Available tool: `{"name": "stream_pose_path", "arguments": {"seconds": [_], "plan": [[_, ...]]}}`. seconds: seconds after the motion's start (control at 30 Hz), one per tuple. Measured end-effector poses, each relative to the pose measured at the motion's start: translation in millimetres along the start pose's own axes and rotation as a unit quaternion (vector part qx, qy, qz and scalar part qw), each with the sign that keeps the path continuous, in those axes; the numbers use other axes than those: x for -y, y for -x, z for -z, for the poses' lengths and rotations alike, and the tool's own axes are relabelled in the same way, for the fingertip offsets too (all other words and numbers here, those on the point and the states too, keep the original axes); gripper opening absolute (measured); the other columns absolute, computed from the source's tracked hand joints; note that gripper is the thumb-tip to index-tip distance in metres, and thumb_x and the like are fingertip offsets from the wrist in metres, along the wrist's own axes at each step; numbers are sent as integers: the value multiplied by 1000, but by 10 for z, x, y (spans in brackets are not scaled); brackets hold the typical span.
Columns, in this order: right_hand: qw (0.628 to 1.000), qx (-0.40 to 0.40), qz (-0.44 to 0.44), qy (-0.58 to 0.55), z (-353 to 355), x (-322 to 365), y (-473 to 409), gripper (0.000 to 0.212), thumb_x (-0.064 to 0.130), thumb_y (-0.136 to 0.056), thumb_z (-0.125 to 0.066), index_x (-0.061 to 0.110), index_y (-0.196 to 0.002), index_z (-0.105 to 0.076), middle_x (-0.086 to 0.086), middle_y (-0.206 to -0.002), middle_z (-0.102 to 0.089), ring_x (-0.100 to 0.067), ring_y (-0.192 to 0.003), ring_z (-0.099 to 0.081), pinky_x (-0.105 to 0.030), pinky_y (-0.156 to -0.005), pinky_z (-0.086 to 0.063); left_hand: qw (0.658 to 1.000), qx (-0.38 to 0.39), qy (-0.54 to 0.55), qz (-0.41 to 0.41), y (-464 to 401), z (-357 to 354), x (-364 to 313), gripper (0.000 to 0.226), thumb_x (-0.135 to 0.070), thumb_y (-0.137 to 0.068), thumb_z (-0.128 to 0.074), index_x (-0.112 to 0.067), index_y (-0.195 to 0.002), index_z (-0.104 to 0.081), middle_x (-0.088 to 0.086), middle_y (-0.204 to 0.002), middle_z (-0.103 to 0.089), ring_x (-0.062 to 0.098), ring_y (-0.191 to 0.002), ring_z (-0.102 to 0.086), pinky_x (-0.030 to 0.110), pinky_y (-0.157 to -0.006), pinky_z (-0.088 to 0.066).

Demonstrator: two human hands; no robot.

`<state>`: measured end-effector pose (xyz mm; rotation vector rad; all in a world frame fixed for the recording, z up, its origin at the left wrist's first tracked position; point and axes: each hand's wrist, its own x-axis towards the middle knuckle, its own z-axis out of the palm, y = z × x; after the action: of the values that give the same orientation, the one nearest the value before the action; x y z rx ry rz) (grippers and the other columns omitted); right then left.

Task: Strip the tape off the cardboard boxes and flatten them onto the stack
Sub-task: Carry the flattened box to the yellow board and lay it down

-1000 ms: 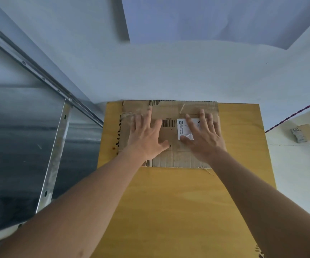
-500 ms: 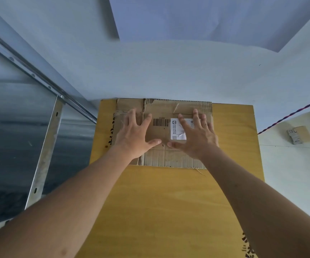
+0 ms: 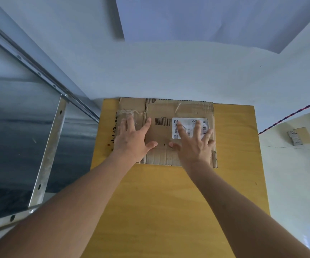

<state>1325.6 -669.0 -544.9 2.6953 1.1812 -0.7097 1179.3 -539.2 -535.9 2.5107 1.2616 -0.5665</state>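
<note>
A flattened brown cardboard box (image 3: 166, 135) lies at the far end of a yellow wooden board (image 3: 169, 202). It carries a printed barcode and a white shipping label (image 3: 185, 123). Frayed clear tape (image 3: 128, 113) clings to its upper left corner. My left hand (image 3: 133, 138) lies flat on the left part of the box, fingers spread and straight. My right hand (image 3: 194, 144) presses flat on the right part, fingers over the label.
A metal shelf frame (image 3: 48, 151) with perforated uprights stands to the left, a dark sheet behind it. White walls rise behind the board. A red twisted cord (image 3: 292, 114) runs at right above a white floor with a small cardboard piece (image 3: 299, 138).
Both hands stayed flat on the box and drew slightly apart; the right hand slid toward the right edge, uncovering more of the label. The view shifted a little.
</note>
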Motion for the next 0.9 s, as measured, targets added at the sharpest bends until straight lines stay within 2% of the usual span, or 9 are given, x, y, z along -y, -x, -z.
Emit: {"name": "stream_pose_path", "arguments": {"seconds": [0.1, 0.33, 0.4, 0.53, 0.67, 0.77, 0.9], "plan": [[999, 26, 4, -19, 82, -17, -46, 77, 66, -99, -46, 49, -160, -3, -13, -170, 13, -58, -151, 6, -73, -119, -17, 1000, 11, -7, -1, 6, 35, -40, 91, -75, -93, -47, -46, -162, 4, 20, -169, 5, 48, -156, -1, 57, -124, -18], [998, 56, 0, -12, 130, -17, -5, 87, 79, -93, -39, 50, -159, 11, -11, -169, 23, -55, -152, 14, -69, -123, -9, 999, 34, -18, -6, 31, 145, -90, 96, -70, -95, -53, -38, -164, 4, 26, -168, 8, 51, -155, -3, 56, -124, -17], [999, 39, -1, 23, 115, 7, 41, 87, 81, -93, -33, 48, -159, 14, -15, -169, 24, -53, -152, 16, -68, -123, -5, 999, 26, -17, -13, 39, 174, -78, 95, -66, -95, -57, -36, -165, 1, 27, -168, 3, 51, -154, -10, 57, -124, -16], [1000, -4, 9, 21, 203, 113, 119, 87, 72, -98, -37, 38, -162, 11, -19, -170, 14, -47, -155, 12, -61, -126, -7, 997, -29, -28, -59, 87, 215, 0, 90, -60, -94, -60, -31, -165, -11, 22, -159, -25, 40, -146, -31, 56, -121, -31], [997, -32, 58, -49, 440, 189, 247, 69, 49, -106, -42, 30, -165, -11, -14, -172, -4, -37, -159, -1, -54, -128, -12, 995, -44, -39, -84, 215, 319, 46, 79, -58, -98, -55, -25, -163, -24, 20, -163, -25, 39, -151, -26, 55, -123, -29], [992, -32, 95, -78, 654, 237, 440, 58, 44, -107, -44, 27, -161, -28, -9, -169, -22, -31, -158, -14, -49, -126, -23, 992, -51, -43, -105, 412, 472, -8, 69, -51, -103, -48, -21, -162, -27, 18, -160, -36, 37, -150, -32, 50, -125, -26], [987, -65, 127, -71, 957, 266, 833, 47, 40, -107, -44, 22, -151, -46, -5, -153, -50, -27, -147, -38, -42, -117, -34, 986, -85, -30, -141, 758, 717, -33, 58, -47, -106, -42, -15, -154, -39, 14, -157, -43, 32, -148, -37, 49, -126, -25]]}}
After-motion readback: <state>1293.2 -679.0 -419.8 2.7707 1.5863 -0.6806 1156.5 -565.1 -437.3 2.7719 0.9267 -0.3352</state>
